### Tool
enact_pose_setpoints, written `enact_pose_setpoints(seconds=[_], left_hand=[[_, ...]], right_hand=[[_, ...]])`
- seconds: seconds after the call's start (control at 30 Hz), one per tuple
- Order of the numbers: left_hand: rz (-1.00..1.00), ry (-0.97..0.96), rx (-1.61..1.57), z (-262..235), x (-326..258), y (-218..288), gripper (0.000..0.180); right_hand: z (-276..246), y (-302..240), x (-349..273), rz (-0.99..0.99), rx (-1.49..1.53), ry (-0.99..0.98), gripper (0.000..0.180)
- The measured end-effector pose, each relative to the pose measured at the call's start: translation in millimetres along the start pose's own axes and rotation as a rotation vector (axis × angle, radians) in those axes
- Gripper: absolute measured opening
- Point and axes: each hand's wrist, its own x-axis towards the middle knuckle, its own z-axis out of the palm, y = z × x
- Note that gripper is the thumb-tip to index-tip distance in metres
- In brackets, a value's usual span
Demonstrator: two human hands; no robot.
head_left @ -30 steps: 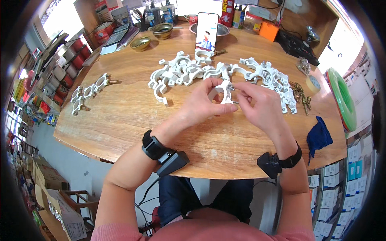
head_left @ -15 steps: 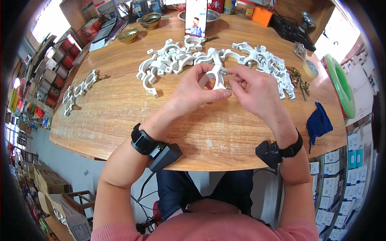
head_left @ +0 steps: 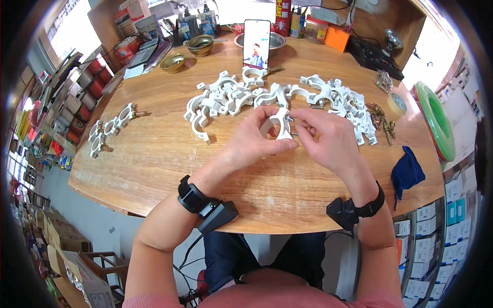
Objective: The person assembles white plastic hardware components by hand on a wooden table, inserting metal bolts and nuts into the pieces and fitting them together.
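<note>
At the far left of the wooden table (head_left: 154, 154), a small group of white clamps (head_left: 110, 128) with brass screws is lying near the rim, well apart from everything else. Behind it, toward the back edge, two brass bowls (head_left: 187, 54) are sitting beside a dark calculator (head_left: 144, 51).

Moving toward the middle, a big pile of white plastic clamps (head_left: 226, 97) is spreading across the table, and a phone (head_left: 256, 43) is standing upright behind it, leaning against a metal bowl (head_left: 280, 41).

Just in front of the pile, the left hand (head_left: 254, 141) is curling its fingers and thumb closed around one white clamp (head_left: 280, 126), holding it slightly above the wood with its arch standing upright. The right hand (head_left: 331, 141) is touching the same clamp from the other side, its thumb and forefinger pinched together on a small metal screw at the clamp's edge; the screw is too small to make out clearly. Both wrists are wearing black bands with small devices.

Further right, more white clamps (head_left: 349, 102) are trailing off from the pile, with a heap of brass screws (head_left: 382, 120) just beside them. A roll of tape (head_left: 397, 102) is lying near those, a blue cloth (head_left: 407, 172) is resting near the front edge, and a coil of green hose (head_left: 436, 118) is lying at the table's right rim.
</note>
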Motion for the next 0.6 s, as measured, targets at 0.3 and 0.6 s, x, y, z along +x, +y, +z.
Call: enact_pose_setpoints(seconds=[0.3, 0.6], left_hand=[[0.03, -0.008, -0.055, -2.1, 1.0, -1.6, 0.061], [0.041, 0.013, -0.007, -4.0, 3.1, -8.8, 0.066]], right_hand=[[0.5, -2.1, 2.0, 0.077, 0.022, -0.06, 0.014], [1.8, -2.2, 1.2, 0.104, -0.012, -0.067, 0.011]])
